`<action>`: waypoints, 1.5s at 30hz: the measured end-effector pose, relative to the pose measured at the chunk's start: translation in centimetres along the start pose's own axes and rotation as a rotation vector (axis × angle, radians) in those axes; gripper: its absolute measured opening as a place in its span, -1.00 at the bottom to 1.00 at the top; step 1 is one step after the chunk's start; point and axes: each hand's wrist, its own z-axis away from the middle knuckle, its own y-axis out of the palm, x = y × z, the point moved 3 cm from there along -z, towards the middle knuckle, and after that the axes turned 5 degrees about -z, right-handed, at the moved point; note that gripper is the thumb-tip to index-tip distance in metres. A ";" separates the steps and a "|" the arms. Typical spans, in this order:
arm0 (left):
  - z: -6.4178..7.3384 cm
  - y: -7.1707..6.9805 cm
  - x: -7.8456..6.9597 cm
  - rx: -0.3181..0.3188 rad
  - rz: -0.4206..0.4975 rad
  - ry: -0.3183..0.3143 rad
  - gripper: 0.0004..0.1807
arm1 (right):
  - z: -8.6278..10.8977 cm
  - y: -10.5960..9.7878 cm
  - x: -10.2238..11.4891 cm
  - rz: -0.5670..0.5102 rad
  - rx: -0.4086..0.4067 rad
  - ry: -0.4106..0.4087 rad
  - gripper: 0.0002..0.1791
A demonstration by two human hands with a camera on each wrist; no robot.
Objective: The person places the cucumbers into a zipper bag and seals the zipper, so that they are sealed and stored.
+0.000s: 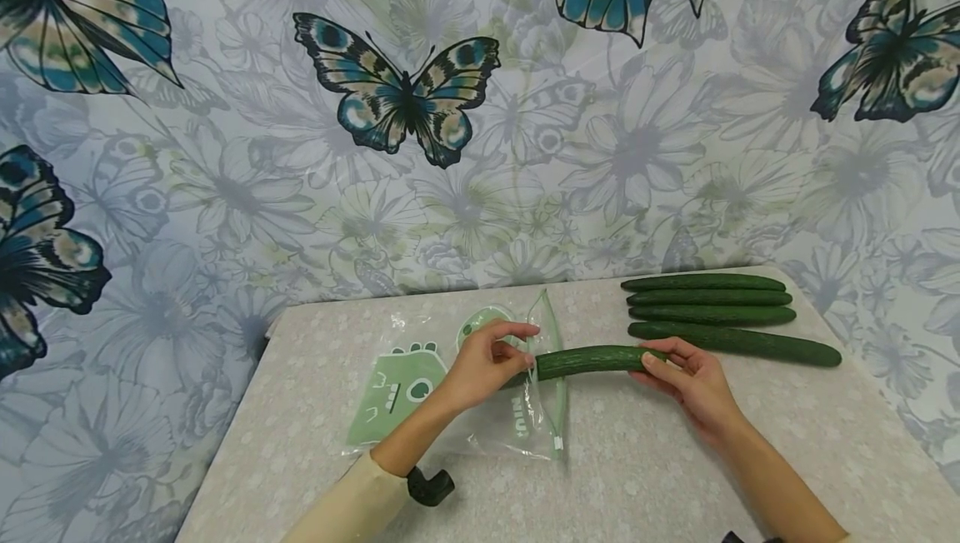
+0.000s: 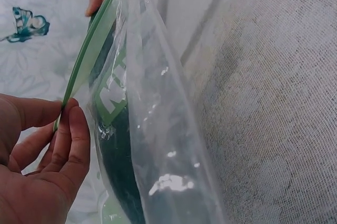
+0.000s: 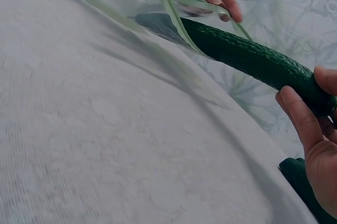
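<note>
Cucumber [image 1: 592, 360] on its way across the middle of the table, left end inside a clear zip bag [image 1: 480, 436], right end out in the open! It's long, deep green and slightly bowed, its bumpy skin catching a soft shine along the top. Right hand [image 1: 686, 381] has the outer end pinched between thumb and fingers; left hand [image 1: 483, 364], well apart from it, pinches the bag's green-edged mouth. What a bag: on its left part sits a pale green cartoon creature [image 1: 390, 397] with one round eye and a row of teeth, and there's a rounder green print [image 1: 471, 325] at the far side. Now the writing! Sideways white letters [image 1: 519, 415] near the mouth look like "NIU", though creased plastic leaves me unsure. White slider [image 1: 558, 443] at the near end of the zip. Four more cucumbers [image 1: 735, 345] lie at the far right, on the pale patterned tablecloth [image 1: 262, 451].
</note>
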 end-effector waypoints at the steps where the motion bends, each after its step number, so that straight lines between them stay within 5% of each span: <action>1: 0.0 0.0 0.0 -0.001 0.004 0.003 -0.57 | -0.1 0.2 -0.1 -0.002 -0.003 0.001 -0.74; 23: -0.6 1.4 -1.0 0.023 0.035 0.019 -0.53 | -1.6 3.8 -3.1 -0.028 -0.057 0.051 -0.81; 31: -0.5 1.7 -1.0 0.020 0.034 0.010 -0.54 | -1.9 4.4 -3.9 0.012 -0.048 0.081 -0.68; 38: 0.1 1.5 -0.1 0.003 0.004 -0.009 -0.55 | -0.8 3.0 -3.4 0.350 0.030 0.099 -0.40; 45: 0.4 1.2 -0.1 -0.002 0.030 -0.001 -0.56 | -0.6 3.1 -2.4 0.652 0.167 0.010 -0.56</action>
